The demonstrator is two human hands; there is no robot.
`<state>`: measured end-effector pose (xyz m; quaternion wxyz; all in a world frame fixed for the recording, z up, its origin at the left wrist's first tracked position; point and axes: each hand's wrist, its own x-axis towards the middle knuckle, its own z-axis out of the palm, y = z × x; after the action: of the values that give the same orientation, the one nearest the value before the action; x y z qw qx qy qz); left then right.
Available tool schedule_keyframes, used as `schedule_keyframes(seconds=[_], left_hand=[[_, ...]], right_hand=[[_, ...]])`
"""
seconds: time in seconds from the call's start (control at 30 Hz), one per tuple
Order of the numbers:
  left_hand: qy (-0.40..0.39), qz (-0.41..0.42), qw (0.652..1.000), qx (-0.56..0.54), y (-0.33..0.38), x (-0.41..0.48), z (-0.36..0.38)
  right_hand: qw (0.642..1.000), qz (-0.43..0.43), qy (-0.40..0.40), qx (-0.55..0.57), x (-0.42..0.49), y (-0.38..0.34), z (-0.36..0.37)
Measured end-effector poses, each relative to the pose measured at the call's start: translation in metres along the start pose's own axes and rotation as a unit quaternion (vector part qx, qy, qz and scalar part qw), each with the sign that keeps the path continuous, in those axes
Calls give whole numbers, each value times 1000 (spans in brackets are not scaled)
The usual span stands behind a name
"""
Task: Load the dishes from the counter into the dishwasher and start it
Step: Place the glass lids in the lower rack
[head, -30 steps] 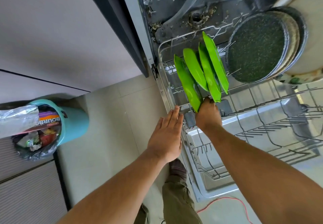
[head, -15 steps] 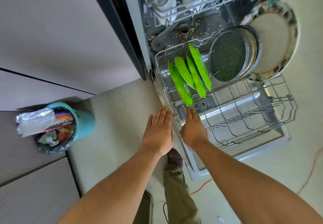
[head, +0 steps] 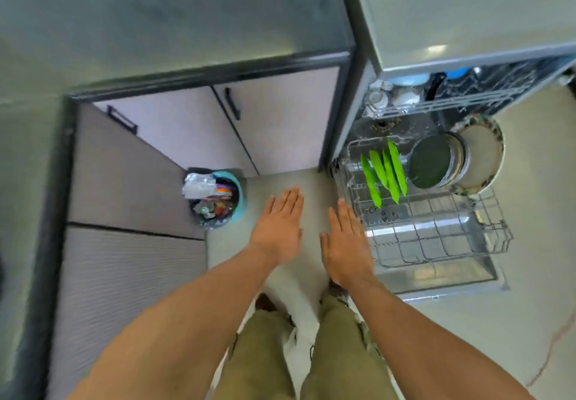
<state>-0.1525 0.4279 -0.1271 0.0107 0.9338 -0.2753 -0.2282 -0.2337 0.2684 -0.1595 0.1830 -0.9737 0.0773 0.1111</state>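
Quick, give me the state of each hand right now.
Left hand: open, fingers straight, holding nothing.
Right hand: open, fingers straight, holding nothing.

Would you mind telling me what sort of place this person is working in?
Most likely a home kitchen: an open dishwasher with green plates standing in its pulled-out lower rack, cabinet doors under a counter, and a full teal waste bin.

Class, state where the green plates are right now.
In the head view, right of centre, the green plates stand on edge in the pulled-out lower rack, just left of the dark speckled plates.
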Motion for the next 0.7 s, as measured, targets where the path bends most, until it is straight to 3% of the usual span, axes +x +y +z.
schedule_keyframes(seconds=[0.1,0.3,0.7], left_hand=[[52,-47,998,0,-52,-57,-29],[147,-194,970,-11,-162,-165,-69],[227,-449,860,-88,-269,-314,-72]], right_hand=[[997,-62,42,15,-8,-76,-12],[976,-209,51,38,8,-227,-33],[885,-464,27,7,18,-437,-27]])
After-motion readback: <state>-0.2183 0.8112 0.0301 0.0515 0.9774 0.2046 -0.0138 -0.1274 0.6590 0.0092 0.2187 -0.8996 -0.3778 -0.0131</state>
